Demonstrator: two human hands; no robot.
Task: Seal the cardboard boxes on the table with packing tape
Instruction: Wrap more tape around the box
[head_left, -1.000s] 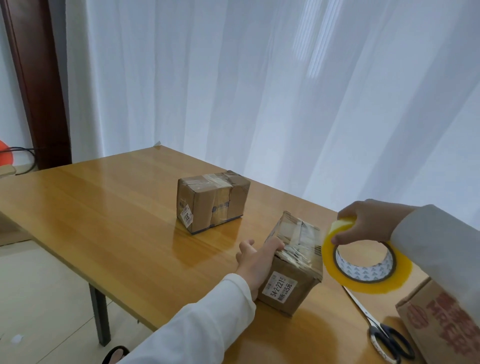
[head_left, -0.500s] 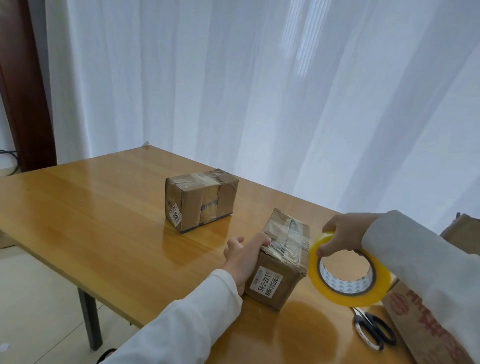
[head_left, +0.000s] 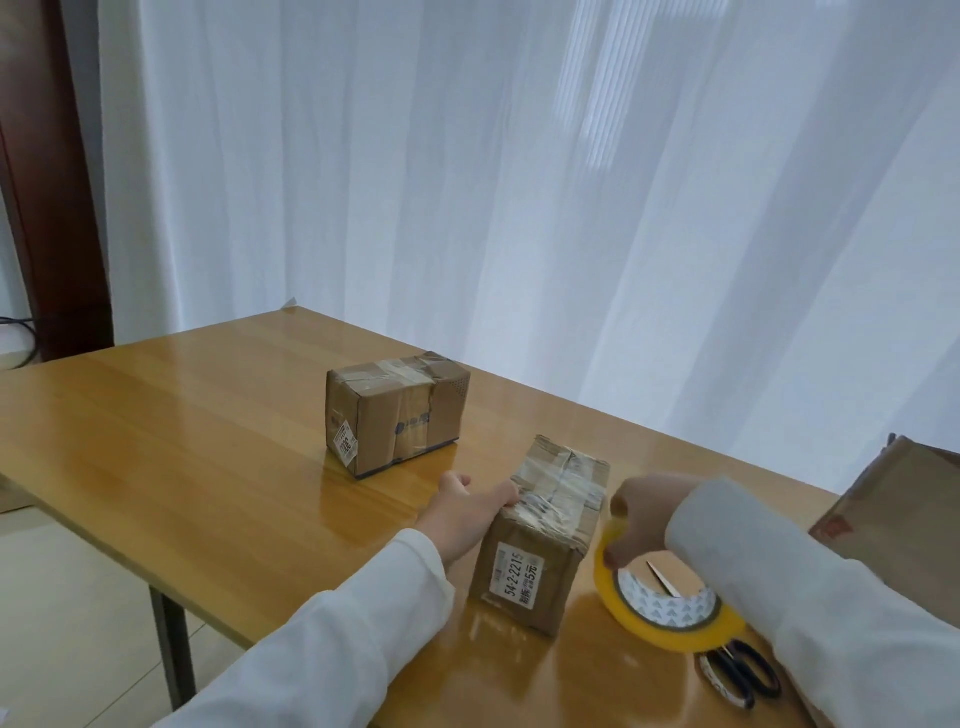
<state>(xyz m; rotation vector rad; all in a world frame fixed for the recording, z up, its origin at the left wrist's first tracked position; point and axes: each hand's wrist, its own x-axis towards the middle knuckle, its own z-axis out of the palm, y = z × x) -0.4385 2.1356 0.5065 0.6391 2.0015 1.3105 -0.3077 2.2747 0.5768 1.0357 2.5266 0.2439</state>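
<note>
White sheer curtains (head_left: 519, 208) hang behind your wooden desk (head_left: 182, 441), which runs away toward its far corner at the curtain. Your left hand (head_left: 467, 514) reaches in from the near edge, arm in a white sleeve, fingers curled over the top left edge of the near box (head_left: 545, 530), gripping it. Your right hand (head_left: 644, 514) comes in from the right edge and pinches the rim of the yellow tape roll (head_left: 670, 618), held tilted just beside that box, with the scissors (head_left: 743, 675) lying under it. On the near box's end facing you, a white label reads "54-2-2215". That box's long axis points away from you toward the curtain. Nearer the desk's middle, the far box (head_left: 397, 413) sits already taped, its long axis running across, with a small label on its left end too small to read.
</note>
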